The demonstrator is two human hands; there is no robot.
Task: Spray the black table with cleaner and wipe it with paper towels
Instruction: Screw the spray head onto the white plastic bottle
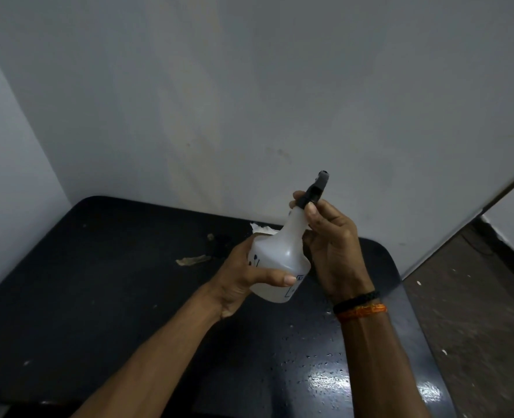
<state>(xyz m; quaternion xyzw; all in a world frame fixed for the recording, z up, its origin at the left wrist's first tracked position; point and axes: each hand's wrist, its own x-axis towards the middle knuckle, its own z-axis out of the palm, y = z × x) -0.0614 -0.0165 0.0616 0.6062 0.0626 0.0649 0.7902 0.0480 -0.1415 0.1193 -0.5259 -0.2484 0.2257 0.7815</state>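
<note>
A translucent white spray bottle [283,254] with a black trigger head is held up over the black table [105,291]. My left hand [243,279] grips the bottle's body from the left, thumb across its front. My right hand [331,242] holds the bottle's neck, fingers curled round the black spray head, which points up and away towards the wall. A white paper towel [260,228] peeks out behind the bottle near the table's far edge. Droplets of liquid speckle the table at the near right.
Scraps of debris [194,260] and a dark smear lie in the middle of the table. A grey wall stands right behind the table and another on the left. Brown speckled floor [476,312] lies beyond the table's right edge.
</note>
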